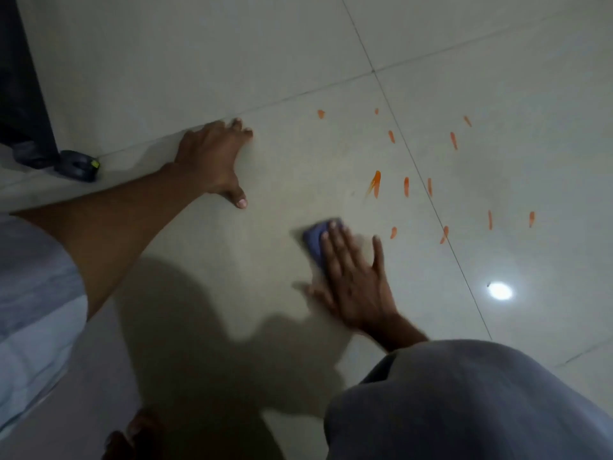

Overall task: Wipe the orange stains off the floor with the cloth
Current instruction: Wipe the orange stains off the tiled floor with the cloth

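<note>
Several orange stains [376, 183] streak the pale tiled floor [298, 78], spread from the centre to the right. A blue cloth [316, 239] lies flat on the floor just left of and below the stains. My right hand [353, 280] presses down on the cloth with fingers spread; it is blurred. Only the cloth's upper left part shows past my fingers. My left hand [214, 161] rests flat on the floor to the upper left, fingers spread, holding nothing.
A dark furniture leg [23, 94] and a small black object with a yellow tip [79, 166] stand at the far left. My grey-clad knee [464, 403] fills the bottom right. A lamp's reflection [500, 290] shines on the right tile. My bare foot [132, 433] is at the bottom.
</note>
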